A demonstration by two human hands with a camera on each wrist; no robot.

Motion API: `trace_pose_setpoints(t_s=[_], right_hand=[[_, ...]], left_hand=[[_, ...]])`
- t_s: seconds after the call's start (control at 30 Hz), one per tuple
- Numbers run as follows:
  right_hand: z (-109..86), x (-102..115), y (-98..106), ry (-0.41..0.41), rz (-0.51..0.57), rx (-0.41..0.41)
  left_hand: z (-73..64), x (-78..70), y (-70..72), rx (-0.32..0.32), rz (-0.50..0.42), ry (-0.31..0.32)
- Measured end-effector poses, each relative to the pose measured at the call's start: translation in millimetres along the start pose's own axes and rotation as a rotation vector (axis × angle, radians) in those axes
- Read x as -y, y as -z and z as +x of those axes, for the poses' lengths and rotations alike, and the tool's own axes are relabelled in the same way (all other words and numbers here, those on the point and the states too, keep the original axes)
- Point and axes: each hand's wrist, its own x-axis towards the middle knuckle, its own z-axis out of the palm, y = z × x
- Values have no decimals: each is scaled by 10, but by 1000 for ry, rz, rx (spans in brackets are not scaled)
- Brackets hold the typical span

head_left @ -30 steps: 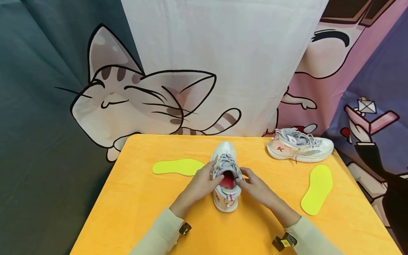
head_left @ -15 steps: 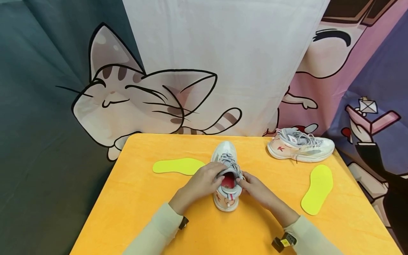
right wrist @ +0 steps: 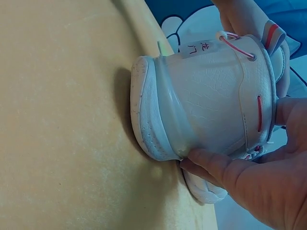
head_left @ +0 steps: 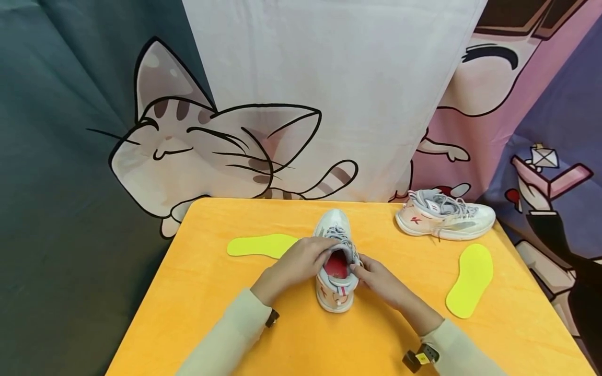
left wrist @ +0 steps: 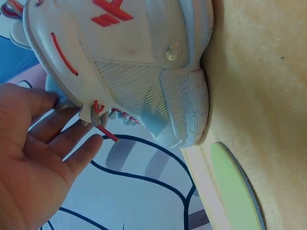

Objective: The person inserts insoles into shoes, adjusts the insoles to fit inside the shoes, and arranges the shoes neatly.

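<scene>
A white sneaker [head_left: 335, 298] with grey laces stands at the middle of the table, toe pointing away and a red inside showing through its opening. My left hand [head_left: 297, 262] pinches the tongue at the front of the opening, its fingers reaching over the laces. On the other side, my right hand [head_left: 382, 281] grips the collar, thumb at the inner edge. In the right wrist view, the fingers [right wrist: 211, 163] lie along the sneaker's outer side. The left wrist view shows a red-tipped lace [left wrist: 108, 133] hanging beside the fingers.
One yellow insole [head_left: 256, 245] lies left of the sneaker, partly behind the left hand. Another yellow insole [head_left: 470, 282] lies at the right. A second white sneaker [head_left: 447, 216] rests on its sole at the table's back right corner. A cartoon-printed cloth [head_left: 329, 104] hangs behind the yellow table [head_left: 197, 313].
My left hand has shifted from the sneaker's left side up over the tongue, and the opening now looks wider. The right hand keeps its grip in place.
</scene>
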Motion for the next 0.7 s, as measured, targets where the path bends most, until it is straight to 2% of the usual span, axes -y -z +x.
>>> trace_pose_setpoints(t_s=[0.13, 0.43, 0.7], right_hand=[[-2, -5, 14, 9, 7, 15], [-6, 9, 19, 15, -20, 3], [-20, 26, -11, 6, -25, -27]], left_hand=[[88, 10, 28, -43, -30, 20], [321, 127, 37, -86, -111, 76], [503, 318, -4, -105, -153, 185]])
